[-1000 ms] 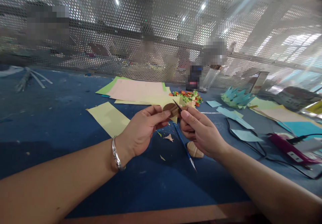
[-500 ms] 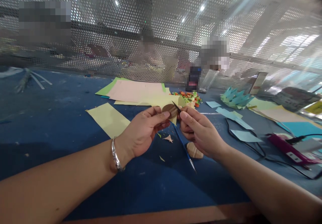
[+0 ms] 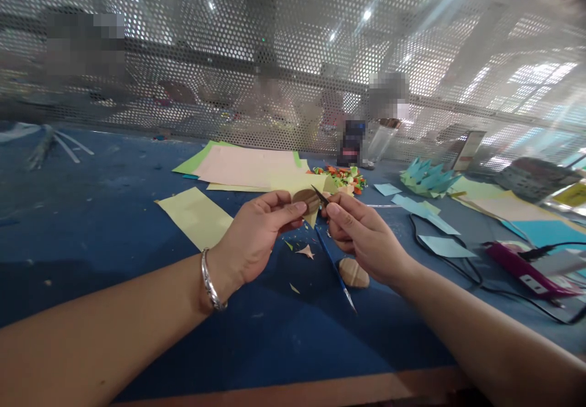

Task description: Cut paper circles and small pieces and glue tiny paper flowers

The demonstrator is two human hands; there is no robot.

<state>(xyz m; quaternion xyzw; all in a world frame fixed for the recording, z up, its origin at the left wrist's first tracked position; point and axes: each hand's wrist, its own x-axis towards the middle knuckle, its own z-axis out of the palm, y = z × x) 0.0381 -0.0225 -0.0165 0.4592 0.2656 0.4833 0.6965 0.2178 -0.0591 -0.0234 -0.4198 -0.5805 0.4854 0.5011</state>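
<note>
My left hand (image 3: pixel 256 233) pinches a brown, wood-grained leaf-shaped piece (image 3: pixel 306 198) against a sheet of pale yellow paper (image 3: pixel 293 182). A pointed corner of that paper hangs below the piece. In my closed right hand (image 3: pixel 361 230) is a pair of scissors (image 3: pixel 319 194); only the dark, pointed blade shows, at the right edge of the brown piece, and my fingers cover the handles. Under my hands a blue-handled paintbrush (image 3: pixel 333 266) lies on the blue table. Beside it rests a second wood-grained piece (image 3: pixel 354 273), partly behind my right hand.
Pink paper (image 3: pixel 245 164) tops a stack at the back. A yellow sheet (image 3: pixel 196 216) lies left. Colourful scraps (image 3: pixel 350 178) are piled behind my hands. At right are a light-blue folded paper shape (image 3: pixel 425 178), a purple power strip (image 3: pixel 526 273) and black cables. Perforated metal panels stand behind.
Both hands keep their hold and have barely moved. The brown piece and yellow paper have shifted slightly left, tilting a little against the blade.
</note>
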